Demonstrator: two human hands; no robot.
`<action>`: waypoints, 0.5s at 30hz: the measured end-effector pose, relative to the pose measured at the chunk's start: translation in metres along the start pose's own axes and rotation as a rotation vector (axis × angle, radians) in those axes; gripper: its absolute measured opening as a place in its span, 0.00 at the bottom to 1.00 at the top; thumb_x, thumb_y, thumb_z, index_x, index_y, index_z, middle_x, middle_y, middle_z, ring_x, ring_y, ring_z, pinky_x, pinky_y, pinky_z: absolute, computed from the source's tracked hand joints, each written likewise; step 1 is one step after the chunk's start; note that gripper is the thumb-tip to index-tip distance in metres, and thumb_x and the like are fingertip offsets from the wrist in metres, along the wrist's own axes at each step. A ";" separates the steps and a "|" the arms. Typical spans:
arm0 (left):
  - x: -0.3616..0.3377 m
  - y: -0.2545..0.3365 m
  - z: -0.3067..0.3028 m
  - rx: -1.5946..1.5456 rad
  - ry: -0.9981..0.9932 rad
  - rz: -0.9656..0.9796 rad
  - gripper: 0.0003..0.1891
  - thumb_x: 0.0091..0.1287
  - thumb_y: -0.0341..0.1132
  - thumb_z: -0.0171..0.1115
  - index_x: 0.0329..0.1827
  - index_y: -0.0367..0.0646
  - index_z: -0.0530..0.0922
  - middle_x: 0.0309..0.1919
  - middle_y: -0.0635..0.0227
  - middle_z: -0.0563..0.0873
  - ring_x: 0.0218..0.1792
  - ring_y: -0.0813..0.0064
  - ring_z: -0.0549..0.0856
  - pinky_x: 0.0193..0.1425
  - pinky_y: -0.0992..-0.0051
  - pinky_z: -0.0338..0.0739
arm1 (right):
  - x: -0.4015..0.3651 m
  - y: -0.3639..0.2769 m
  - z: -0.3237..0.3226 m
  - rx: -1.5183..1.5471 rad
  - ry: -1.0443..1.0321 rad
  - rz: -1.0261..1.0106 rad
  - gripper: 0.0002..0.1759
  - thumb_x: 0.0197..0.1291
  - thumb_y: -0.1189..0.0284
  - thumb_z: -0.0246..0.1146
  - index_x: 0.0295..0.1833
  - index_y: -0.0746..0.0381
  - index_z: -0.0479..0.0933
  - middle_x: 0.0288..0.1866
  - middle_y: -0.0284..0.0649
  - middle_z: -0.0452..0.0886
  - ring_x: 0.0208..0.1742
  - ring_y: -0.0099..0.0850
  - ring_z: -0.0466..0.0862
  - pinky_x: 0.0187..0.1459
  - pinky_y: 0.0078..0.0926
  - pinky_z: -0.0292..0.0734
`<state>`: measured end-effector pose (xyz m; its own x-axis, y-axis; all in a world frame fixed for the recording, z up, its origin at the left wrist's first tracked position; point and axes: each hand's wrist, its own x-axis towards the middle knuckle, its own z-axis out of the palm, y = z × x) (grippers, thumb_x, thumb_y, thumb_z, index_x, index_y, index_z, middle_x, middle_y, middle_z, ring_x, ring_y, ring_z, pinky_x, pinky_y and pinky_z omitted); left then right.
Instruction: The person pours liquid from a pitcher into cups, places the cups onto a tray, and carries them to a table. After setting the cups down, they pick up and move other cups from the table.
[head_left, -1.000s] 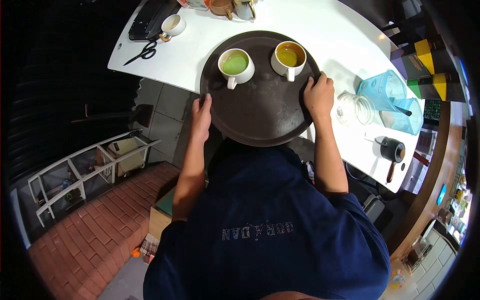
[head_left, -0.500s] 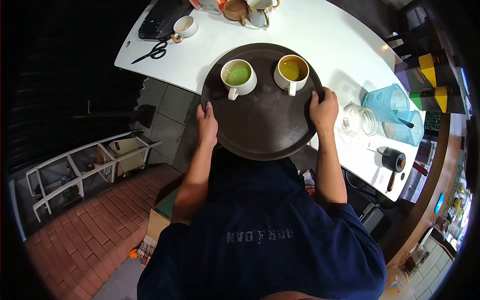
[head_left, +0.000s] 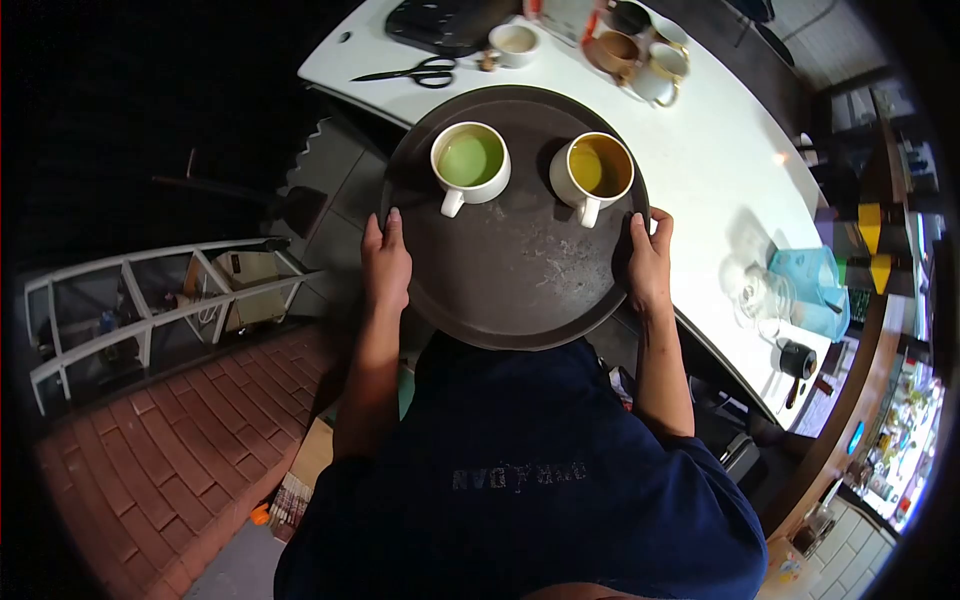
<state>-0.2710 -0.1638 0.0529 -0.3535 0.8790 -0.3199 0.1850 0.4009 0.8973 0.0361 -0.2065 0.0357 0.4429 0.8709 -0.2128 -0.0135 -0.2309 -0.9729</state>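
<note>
A round dark brown tray [head_left: 500,275] is held level in front of me, between both hands. My left hand [head_left: 386,265] grips its left rim, with the thumb on top and the other fingers hidden underneath. On the right rim my right hand [head_left: 650,265] holds it the same way. Two white cups stand upright near the tray's far side. The left cup [head_left: 464,190] contains a pale green liquid, the right cup [head_left: 575,198] a yellow-brown one. Their handles point toward me.
Beyond the tray is a white table [head_left: 700,165] with scissors [head_left: 432,72], a small cup [head_left: 514,46], a brown cup [head_left: 612,54], a gold-rimmed pitcher [head_left: 658,76], a glass jar [head_left: 765,300], blue containers [head_left: 810,285] and a portafilter [head_left: 797,360]. A white ladder-like frame [head_left: 140,290] and brickwork [head_left: 170,440] lie left.
The view has turned, so the table and its things have shifted right. The tray, still in both hands with the cups on it, appears slightly lower and farther left.
</note>
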 end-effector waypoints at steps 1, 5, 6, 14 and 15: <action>0.005 0.002 -0.017 -0.012 0.017 -0.002 0.35 0.69 0.50 0.52 0.68 0.29 0.56 0.65 0.49 0.66 0.66 0.62 0.66 0.67 0.72 0.58 | -0.002 -0.003 0.016 0.008 -0.011 -0.015 0.14 0.68 0.69 0.51 0.54 0.64 0.61 0.44 0.43 0.75 0.45 0.24 0.72 0.49 0.23 0.68; 0.032 -0.005 -0.083 -0.131 0.044 -0.003 0.33 0.71 0.48 0.49 0.67 0.27 0.55 0.62 0.47 0.70 0.64 0.61 0.70 0.66 0.72 0.61 | -0.016 -0.024 0.085 -0.010 -0.091 -0.074 0.12 0.69 0.69 0.51 0.53 0.62 0.61 0.42 0.36 0.74 0.41 0.19 0.70 0.45 0.18 0.67; 0.037 -0.008 -0.097 -0.157 0.060 0.010 0.33 0.71 0.48 0.49 0.67 0.28 0.55 0.62 0.47 0.70 0.64 0.61 0.70 0.65 0.72 0.61 | -0.021 -0.033 0.103 -0.029 -0.114 -0.059 0.13 0.68 0.69 0.51 0.53 0.63 0.61 0.41 0.37 0.74 0.42 0.21 0.71 0.46 0.19 0.67; 0.062 -0.014 -0.198 -0.019 0.298 -0.087 0.34 0.70 0.50 0.49 0.67 0.29 0.58 0.60 0.47 0.72 0.62 0.61 0.71 0.63 0.72 0.63 | -0.022 -0.050 0.222 0.022 -0.368 -0.104 0.18 0.68 0.73 0.49 0.61 0.69 0.65 0.51 0.41 0.76 0.51 0.25 0.75 0.55 0.22 0.67; 0.068 -0.018 -0.208 -0.061 0.302 -0.076 0.33 0.70 0.50 0.49 0.67 0.29 0.58 0.60 0.46 0.72 0.62 0.61 0.71 0.63 0.72 0.63 | -0.020 -0.052 0.236 0.059 -0.380 -0.106 0.18 0.68 0.73 0.49 0.61 0.69 0.66 0.51 0.42 0.77 0.51 0.25 0.75 0.55 0.22 0.67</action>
<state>-0.4890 -0.1646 0.0785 -0.6225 0.7270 -0.2898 0.0952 0.4379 0.8940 -0.1839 -0.1100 0.0689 0.0819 0.9896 -0.1184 -0.0419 -0.1153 -0.9925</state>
